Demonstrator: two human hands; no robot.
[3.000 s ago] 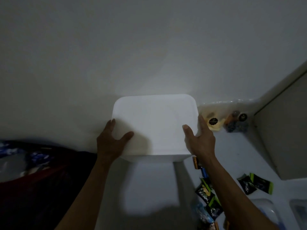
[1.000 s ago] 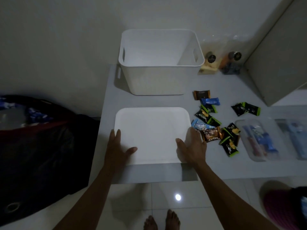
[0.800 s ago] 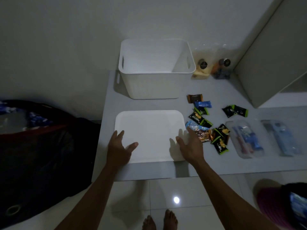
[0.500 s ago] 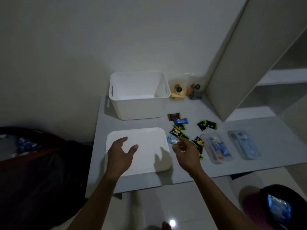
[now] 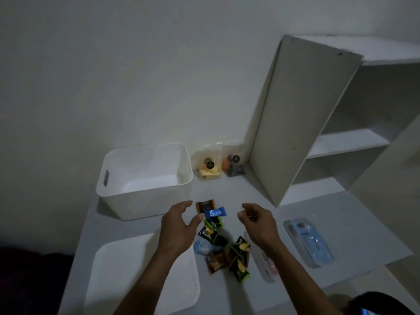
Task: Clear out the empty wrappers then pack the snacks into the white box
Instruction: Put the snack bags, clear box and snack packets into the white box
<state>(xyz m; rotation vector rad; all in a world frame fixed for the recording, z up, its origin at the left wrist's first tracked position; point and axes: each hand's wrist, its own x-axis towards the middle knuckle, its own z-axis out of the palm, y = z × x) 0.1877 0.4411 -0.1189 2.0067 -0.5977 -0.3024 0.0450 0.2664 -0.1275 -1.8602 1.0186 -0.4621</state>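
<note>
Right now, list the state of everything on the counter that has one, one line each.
white box: open, upright, empty.
lid: off, lying flat on the counter.
snack packets: loose in a cluster beside the box, none packed.
left hand: open above the packets, holding nothing.
right hand: fingers curled, not touching the packets.
clear case: shut, lying flat.
</note>
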